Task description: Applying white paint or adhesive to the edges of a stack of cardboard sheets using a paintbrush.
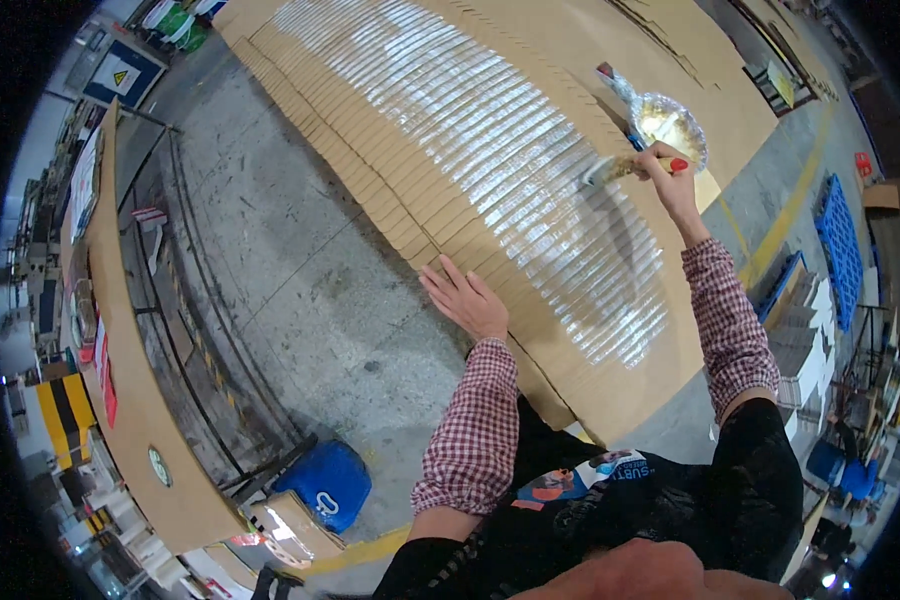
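Cardboard sheets point(370, 190) lie fanned out in an overlapping row, running from just before me to the far left. A broad band along their edges gleams with a wet, whitish coating point(515, 185). My right hand point(667, 180) is closed round the handle of a paintbrush point(610, 172), its bristles at the right side of the coated band. Beside that hand, a plastic-wrapped pan point(667, 122) with a handle holds a pale, glue-like substance. Fingers apart, my left hand point(467, 298) rests flat on the left edge of the sheets.
More cardboard point(740, 110) lies beneath and beyond the pan. To the left stands a long brown board point(150, 400) on a metal frame, with a blue stool point(335, 485) near its close end. On the right are a blue pallet point(838, 250) and stacked white sheets point(808, 335).
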The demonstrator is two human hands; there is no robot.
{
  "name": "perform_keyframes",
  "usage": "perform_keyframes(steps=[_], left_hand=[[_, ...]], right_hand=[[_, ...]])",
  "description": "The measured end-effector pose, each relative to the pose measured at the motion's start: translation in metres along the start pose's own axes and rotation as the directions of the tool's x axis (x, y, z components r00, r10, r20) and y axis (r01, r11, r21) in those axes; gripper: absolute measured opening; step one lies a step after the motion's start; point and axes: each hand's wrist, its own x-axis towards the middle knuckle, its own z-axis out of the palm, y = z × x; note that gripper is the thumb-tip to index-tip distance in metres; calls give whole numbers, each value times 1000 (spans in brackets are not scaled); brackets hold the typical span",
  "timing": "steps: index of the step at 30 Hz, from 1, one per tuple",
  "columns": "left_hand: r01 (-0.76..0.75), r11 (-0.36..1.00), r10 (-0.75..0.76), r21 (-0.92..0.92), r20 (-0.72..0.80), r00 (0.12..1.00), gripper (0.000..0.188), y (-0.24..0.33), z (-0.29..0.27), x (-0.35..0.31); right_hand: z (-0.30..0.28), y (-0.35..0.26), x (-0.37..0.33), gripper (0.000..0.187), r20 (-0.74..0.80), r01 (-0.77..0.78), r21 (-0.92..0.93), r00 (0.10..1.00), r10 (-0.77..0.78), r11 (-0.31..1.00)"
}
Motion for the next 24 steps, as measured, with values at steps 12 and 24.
perform_keyframes(steps=[12,24], left_hand=[[-15,999,16,-36,24,1000,50,6,0,-1],[-3,1000,3,1,29,1000,51,4,-8,0]], right_hand=[[83,-19,24,14,-21,242,119,970,-241,963],[48,-37,69,17,8,37,245,999,-40,969]])
